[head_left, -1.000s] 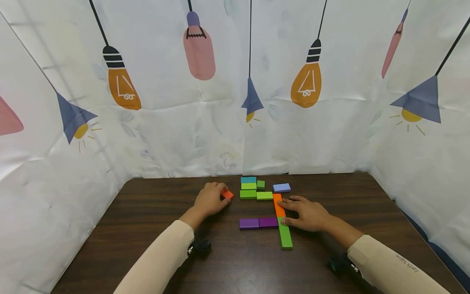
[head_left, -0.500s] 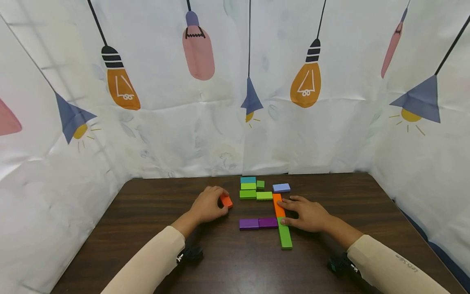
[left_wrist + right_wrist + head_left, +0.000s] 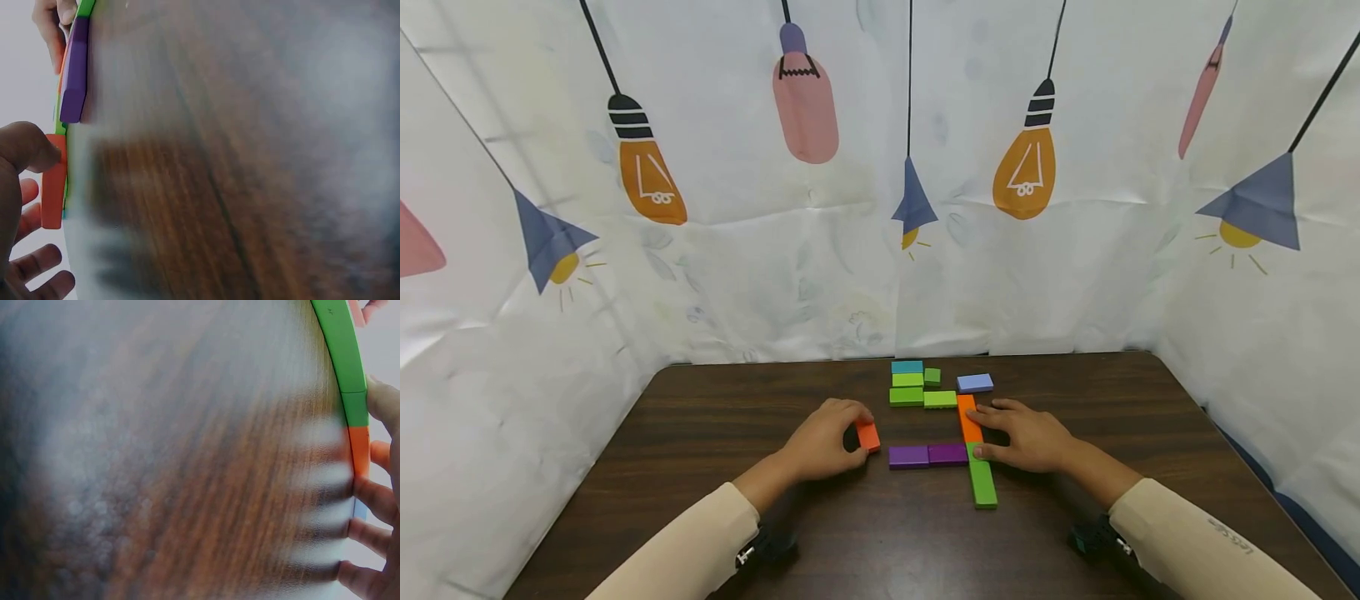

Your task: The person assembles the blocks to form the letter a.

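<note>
My left hand point(image 3: 822, 443) pinches a red-orange block point(image 3: 868, 436) between thumb and fingers, just left of two purple blocks point(image 3: 909, 457) lying end to end. In the left wrist view the thumb presses the near face of that block point(image 3: 54, 194), with the other fingers behind it. My right hand point(image 3: 1028, 438) lies with spread fingers at the right side of a column, where an orange block point(image 3: 969, 418) meets green blocks point(image 3: 983, 485). Its thumb touches the green part point(image 3: 355, 407), and a fingertip rests at the orange block.
Behind the purple pair, several green blocks point(image 3: 907, 397) and a teal block point(image 3: 907, 367) form a joined group. A light blue block point(image 3: 975, 383) lies near the far edge of the dark wooden table point(image 3: 865, 550). A printed curtain point(image 3: 820, 275) stands behind the table.
My left hand has brought the red-orange block nearer to me, from beside the green group to left of the purple blocks, turning it. My right hand has stayed put.
</note>
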The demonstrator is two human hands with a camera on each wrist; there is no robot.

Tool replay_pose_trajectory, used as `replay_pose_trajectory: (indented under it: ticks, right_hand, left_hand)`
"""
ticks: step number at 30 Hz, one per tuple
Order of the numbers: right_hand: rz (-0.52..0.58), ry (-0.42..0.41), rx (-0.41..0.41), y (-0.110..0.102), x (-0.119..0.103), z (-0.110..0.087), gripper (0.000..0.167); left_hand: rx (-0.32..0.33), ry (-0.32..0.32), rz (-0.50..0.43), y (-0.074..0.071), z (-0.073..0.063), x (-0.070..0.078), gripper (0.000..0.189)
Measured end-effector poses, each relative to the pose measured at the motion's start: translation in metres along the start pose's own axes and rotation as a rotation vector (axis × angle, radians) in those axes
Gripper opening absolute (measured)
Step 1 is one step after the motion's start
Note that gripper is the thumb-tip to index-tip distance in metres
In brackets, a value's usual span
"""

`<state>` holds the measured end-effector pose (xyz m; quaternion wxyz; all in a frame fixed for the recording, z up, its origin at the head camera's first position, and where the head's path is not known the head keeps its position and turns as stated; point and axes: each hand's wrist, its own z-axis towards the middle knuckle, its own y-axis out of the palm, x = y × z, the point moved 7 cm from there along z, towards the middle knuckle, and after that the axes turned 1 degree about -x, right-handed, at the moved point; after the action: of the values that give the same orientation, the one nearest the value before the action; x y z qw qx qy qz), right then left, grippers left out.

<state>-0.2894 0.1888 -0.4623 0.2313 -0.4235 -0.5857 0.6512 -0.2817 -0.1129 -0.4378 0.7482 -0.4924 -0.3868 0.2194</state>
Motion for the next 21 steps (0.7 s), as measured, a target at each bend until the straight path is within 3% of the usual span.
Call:
replay_pose_trajectory:
  ticks: [21]
  right_hand:
    - [-0.001, 0.006, 0.000, 0.001, 0.001, 0.000, 0.076]
  left_hand:
    - [-0.102, 0.051, -0.039, 0.007, -0.025, 0.026, 0.037]
